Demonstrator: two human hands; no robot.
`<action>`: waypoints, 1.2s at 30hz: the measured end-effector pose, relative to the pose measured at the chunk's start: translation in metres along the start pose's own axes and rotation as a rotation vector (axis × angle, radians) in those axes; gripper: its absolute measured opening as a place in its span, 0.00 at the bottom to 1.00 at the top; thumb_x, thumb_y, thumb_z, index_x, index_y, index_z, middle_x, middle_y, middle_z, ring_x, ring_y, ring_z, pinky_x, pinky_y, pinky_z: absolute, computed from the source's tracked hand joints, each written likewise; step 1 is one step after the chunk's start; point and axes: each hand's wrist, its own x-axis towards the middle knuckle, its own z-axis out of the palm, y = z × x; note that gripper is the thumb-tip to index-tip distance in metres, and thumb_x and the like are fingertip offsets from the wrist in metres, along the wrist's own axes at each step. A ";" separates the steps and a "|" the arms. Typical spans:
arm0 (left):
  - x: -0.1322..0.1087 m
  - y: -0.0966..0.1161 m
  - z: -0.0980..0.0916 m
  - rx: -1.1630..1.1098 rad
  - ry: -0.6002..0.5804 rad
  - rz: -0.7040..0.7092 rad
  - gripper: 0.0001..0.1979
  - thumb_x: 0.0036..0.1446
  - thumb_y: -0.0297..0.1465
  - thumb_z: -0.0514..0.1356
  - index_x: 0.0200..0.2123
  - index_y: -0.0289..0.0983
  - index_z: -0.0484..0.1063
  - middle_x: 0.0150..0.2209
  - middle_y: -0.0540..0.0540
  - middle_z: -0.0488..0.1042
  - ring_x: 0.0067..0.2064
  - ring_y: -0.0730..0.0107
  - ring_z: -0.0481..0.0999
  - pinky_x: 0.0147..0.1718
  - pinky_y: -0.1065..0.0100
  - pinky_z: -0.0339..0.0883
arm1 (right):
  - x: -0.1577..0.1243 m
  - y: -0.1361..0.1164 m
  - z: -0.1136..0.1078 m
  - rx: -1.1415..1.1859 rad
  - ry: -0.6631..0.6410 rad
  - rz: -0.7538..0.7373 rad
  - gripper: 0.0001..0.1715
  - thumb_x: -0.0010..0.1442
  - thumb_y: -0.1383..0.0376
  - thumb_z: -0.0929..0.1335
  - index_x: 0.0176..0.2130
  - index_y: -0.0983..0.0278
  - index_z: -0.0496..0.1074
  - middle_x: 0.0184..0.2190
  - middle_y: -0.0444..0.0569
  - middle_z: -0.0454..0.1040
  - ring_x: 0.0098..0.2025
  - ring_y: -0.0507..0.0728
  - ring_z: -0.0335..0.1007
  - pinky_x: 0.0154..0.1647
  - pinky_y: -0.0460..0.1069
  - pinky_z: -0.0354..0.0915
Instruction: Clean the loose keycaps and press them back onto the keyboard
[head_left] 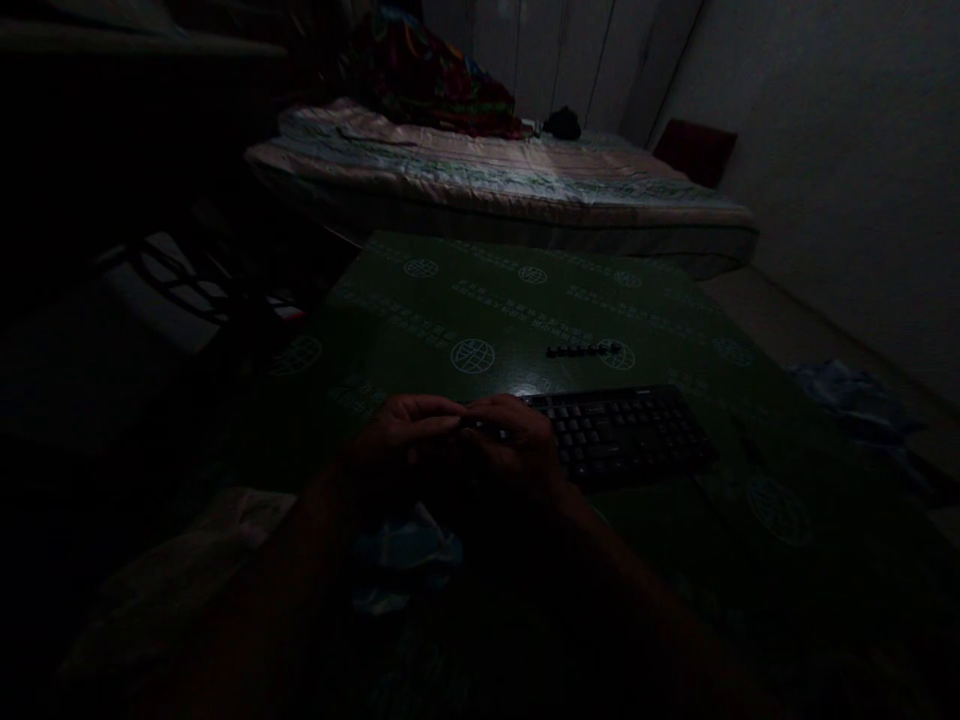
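Note:
The scene is very dark. My left hand [401,430] and my right hand [517,440] meet at the left end of a black keyboard [637,435]. Their fingers are bent and pressed together around a small dark piece [487,427] with pale marks. Whether it is loose or part of the keyboard, I cannot tell. Beyond the keyboard, a short row of small black pieces [583,350], like keycaps, lies on the green printed board [390,330]. A bluish crumpled cloth [409,550] shows below my hands.
Past the board's far edge stands a bed with a striped cover [450,170] and a dark red patterned blanket [442,80]. A dark openwork chair [180,280] is at left. Crumpled cloth [855,400] lies to the right, near the pale wall [847,180].

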 end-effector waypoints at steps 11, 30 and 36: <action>0.000 -0.002 -0.001 0.011 -0.012 0.017 0.09 0.38 0.26 0.67 0.28 0.34 0.76 0.24 0.48 0.77 0.25 0.71 0.74 0.25 0.73 0.66 | -0.001 -0.003 -0.001 0.023 0.000 -0.001 0.06 0.55 0.67 0.68 0.35 0.62 0.75 0.31 0.47 0.75 0.34 0.52 0.71 0.37 0.48 0.66; 0.001 -0.005 -0.004 0.011 -0.069 0.034 0.11 0.37 0.28 0.68 0.29 0.34 0.76 0.23 0.49 0.76 0.23 0.73 0.73 0.24 0.73 0.65 | -0.004 -0.001 -0.002 0.022 -0.034 -0.008 0.08 0.55 0.68 0.67 0.36 0.60 0.76 0.32 0.47 0.75 0.36 0.53 0.71 0.38 0.48 0.66; 0.004 -0.008 -0.006 0.024 -0.102 0.025 0.11 0.38 0.29 0.68 0.29 0.34 0.76 0.23 0.49 0.75 0.24 0.74 0.72 0.24 0.74 0.65 | -0.004 -0.001 -0.007 -0.025 -0.059 -0.016 0.08 0.54 0.68 0.67 0.35 0.60 0.76 0.31 0.47 0.75 0.35 0.53 0.71 0.37 0.48 0.65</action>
